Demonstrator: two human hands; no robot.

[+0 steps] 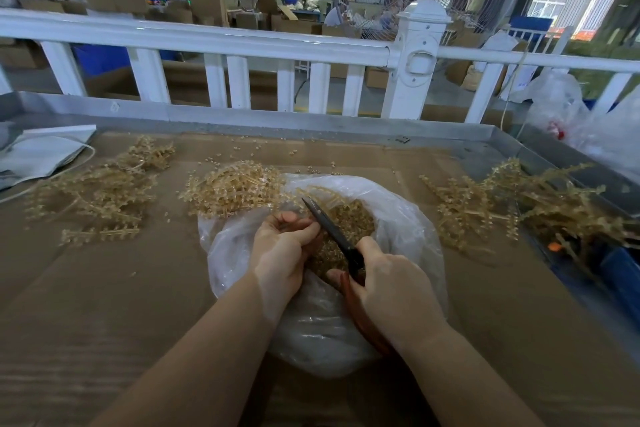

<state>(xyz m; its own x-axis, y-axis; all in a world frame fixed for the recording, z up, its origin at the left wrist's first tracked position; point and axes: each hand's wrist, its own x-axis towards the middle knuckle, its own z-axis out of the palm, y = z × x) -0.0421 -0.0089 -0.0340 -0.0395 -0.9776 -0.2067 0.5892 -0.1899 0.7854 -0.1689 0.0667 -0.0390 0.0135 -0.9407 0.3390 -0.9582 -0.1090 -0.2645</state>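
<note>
My right hand (391, 284) grips scissors (332, 229) with dark blades and reddish-brown handles, blades pointing up and left over an open clear plastic bag (408, 215). Inside the bag lies a heap of small tan plastic pieces (349, 218). My left hand (282, 250) has its fingers curled round a thin tan plastic piece, right against the blades; the piece is mostly hidden by the fingers.
Piles of tan plastic sprue branches lie on the cardboard-covered table: left (100, 194), centre (232, 187) and right (526, 204). A white fence (242, 45) runs behind the metal table rim. White sheets (41, 149) lie far left, plastic bags (571, 107) far right.
</note>
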